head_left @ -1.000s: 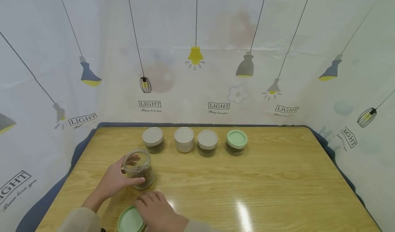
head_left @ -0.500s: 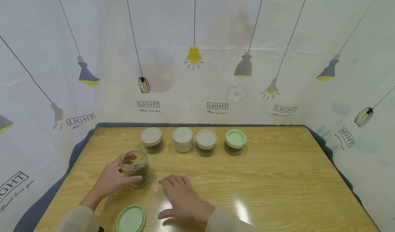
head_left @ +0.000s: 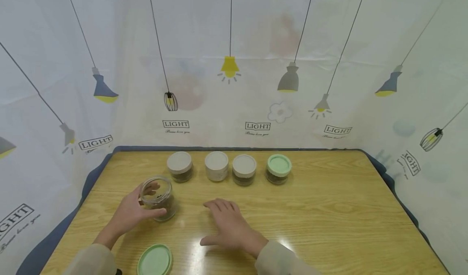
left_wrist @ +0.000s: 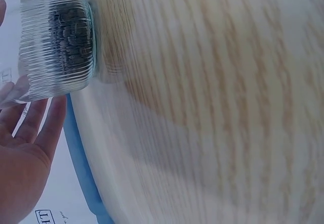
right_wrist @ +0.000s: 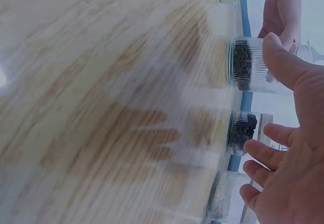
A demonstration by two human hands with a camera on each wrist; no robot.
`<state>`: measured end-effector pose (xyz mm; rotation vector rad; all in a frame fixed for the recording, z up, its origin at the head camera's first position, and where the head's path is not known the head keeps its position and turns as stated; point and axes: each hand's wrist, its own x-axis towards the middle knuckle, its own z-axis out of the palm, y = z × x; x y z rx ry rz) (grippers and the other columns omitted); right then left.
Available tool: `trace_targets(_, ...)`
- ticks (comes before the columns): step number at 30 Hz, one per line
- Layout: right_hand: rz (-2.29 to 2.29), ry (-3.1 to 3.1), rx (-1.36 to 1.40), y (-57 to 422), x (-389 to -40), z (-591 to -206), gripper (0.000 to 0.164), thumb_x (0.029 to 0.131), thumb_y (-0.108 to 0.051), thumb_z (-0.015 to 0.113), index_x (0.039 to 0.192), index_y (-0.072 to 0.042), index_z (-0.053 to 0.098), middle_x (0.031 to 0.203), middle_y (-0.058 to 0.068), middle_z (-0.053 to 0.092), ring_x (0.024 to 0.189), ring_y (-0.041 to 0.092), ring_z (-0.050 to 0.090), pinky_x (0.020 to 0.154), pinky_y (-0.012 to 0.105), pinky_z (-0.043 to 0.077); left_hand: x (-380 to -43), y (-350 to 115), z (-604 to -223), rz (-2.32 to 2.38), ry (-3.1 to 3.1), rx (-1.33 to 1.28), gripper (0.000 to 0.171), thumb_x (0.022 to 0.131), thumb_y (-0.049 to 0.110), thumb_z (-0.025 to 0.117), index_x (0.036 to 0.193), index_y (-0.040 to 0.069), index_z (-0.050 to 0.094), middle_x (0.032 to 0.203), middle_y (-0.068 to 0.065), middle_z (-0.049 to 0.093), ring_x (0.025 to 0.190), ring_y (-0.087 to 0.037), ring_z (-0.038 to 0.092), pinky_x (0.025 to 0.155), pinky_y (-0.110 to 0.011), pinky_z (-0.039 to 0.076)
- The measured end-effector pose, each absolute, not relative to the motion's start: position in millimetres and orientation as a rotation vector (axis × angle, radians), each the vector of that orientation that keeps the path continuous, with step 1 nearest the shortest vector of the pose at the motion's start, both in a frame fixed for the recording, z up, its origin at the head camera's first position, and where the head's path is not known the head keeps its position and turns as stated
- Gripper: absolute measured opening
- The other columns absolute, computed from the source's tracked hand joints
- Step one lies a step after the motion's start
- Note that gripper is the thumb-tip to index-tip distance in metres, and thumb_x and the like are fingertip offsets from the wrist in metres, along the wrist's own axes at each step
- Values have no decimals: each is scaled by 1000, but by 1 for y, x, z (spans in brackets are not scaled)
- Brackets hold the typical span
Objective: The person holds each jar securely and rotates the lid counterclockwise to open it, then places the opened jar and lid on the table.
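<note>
In the head view my left hand (head_left: 128, 212) holds an uncovered, ribbed glass jar (head_left: 164, 206), thumb across the near side and fingers around the far side. Dark pieces fill the lower part of the jar (left_wrist: 71, 42), as the left wrist view shows. A round green lid (head_left: 155, 260) lies on the table nearer the front edge, apart from both hands. To the right of the jar my right hand (head_left: 234, 228) hovers over the table, holding nothing. Its fingers (right_wrist: 266, 155) are spread and relaxed in the right wrist view.
Along the back of the wooden table (head_left: 329, 218) stand three white-lidded jars, the leftmost jar (head_left: 180, 166), middle jar (head_left: 217, 166) and right jar (head_left: 244, 169). A green-lidded jar (head_left: 278, 168) stands to their right. A printed curtain (head_left: 226, 23) encloses the table's back and sides.
My right hand has left the green lid and moved up and to the right, its fingers now spread. The left hand stays at the jar, nearly unmoved.
</note>
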<state>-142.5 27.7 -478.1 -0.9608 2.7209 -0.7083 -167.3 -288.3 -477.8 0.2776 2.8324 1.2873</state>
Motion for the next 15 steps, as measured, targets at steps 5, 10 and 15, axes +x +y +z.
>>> trace_targets(5, -726, 2720, -955, 31, -143, -479, 90, 78, -59, 69, 146, -14, 30, 144, 3, 39, 134, 25, 32, 110, 55, 25, -166, -289, -476, 1294, 2826, 263, 83, 74, 41, 81, 139, 10, 41, 135, -13, 52, 123, -33, 46, 93, -63, 41)
trace_targets(10, -740, 2715, -938, 34, -142, -479, 90, 78, -58, 70, 146, -13, 30, 145, 4, 39, 134, 25, 31, 111, 55, 24, -165, -290, -478, 1302, 2802, 267, 84, 74, 41, 81, 140, 12, 39, 138, -11, 50, 125, -33, 44, 94, -64, 40)
trace_targets(15, -760, 2700, -917, 37, -142, -478, 89, 79, -58, 69, 146, -14, 29, 146, 4, 38, 135, 25, 30, 111, 56, 24, -164, -291, -480, 1312, 2775, 294, 86, 74, 39, 81, 142, 11, 35, 140, -11, 48, 126, -34, 42, 95, -66, 37)
